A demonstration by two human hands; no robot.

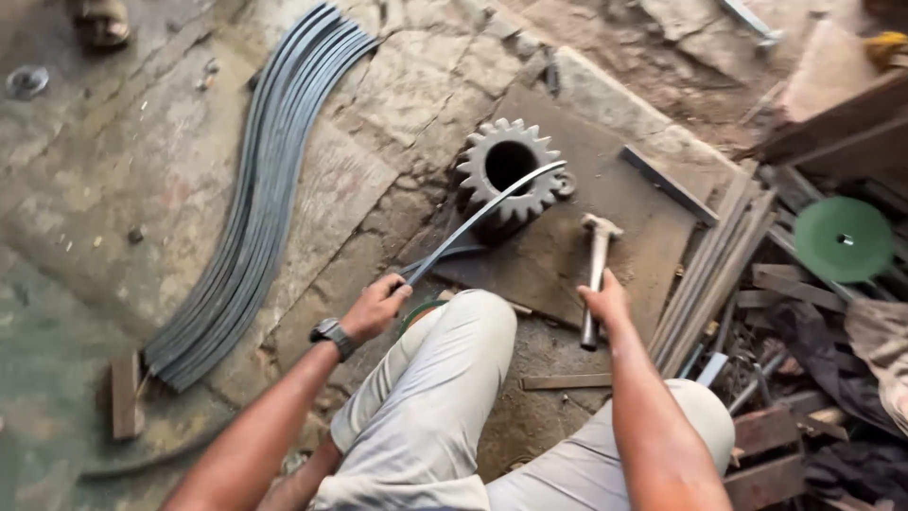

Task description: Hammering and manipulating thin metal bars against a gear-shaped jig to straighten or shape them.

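My left hand (375, 307) grips one end of a curved flat metal strip (478, 218). The strip's far end rests across the top of a large steel gear (508, 175) standing on a flat metal plate (624, 203). My right hand (605, 301) holds the wooden handle of a hammer (596, 265), whose head points away from me, to the right of the gear and apart from the strip. A watch sits on my left wrist. My knees in light trousers are below both hands.
A stack of several long curved metal strips (260, 199) lies on the stone floor at left. Straight flat bars (714, 270), a green disc (843, 238) and wood scraps crowd the right side. A person's sandalled foot (102, 24) shows at top left.
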